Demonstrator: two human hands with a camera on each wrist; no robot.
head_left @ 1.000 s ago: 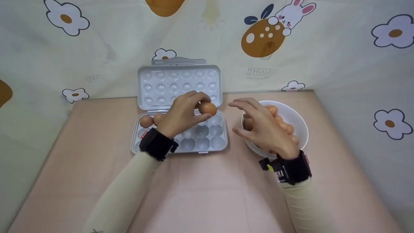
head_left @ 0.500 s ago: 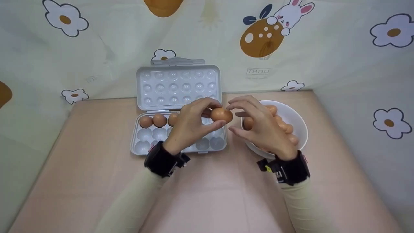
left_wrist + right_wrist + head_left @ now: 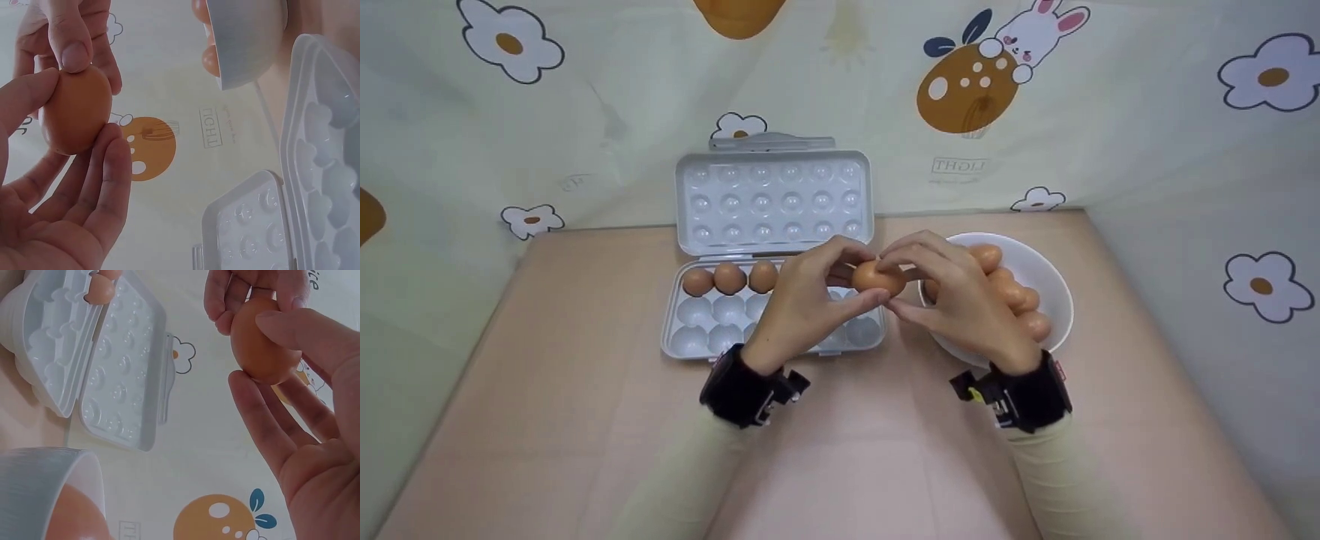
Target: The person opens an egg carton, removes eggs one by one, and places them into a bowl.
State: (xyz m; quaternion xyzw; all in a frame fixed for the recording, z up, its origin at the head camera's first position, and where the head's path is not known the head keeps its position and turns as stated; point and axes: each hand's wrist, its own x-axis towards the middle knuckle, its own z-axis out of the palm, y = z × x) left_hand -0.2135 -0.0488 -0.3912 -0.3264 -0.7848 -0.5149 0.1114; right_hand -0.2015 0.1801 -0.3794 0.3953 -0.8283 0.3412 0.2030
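Observation:
Between both hands, above the gap from egg box to bowl, is a brown egg (image 3: 878, 280). My left hand (image 3: 808, 296) holds it from the left between thumb and fingers. From the other side my right hand (image 3: 969, 300) pinches the same egg; its thumb lies on the shell in the right wrist view, with fingertips at the egg's lower end (image 3: 264, 343). Three brown eggs (image 3: 729, 278) are visible in the back row of the light grey plastic egg box (image 3: 669, 330). The left hand hides part of that box. Its dimpled lid (image 3: 776, 187) is raised at the back.
To the right, partly behind my right hand, a white bowl (image 3: 1057, 292) holds several brown eggs (image 3: 986, 257). The table has a pinkish cover (image 3: 847, 450). A printed cloth (image 3: 622, 112) hangs behind it and along the sides.
My left hand has brought the egg from over the box rightward and slightly nearer. My right hand, earlier apart from it beside the bowl, has moved slightly left and now grips it too.

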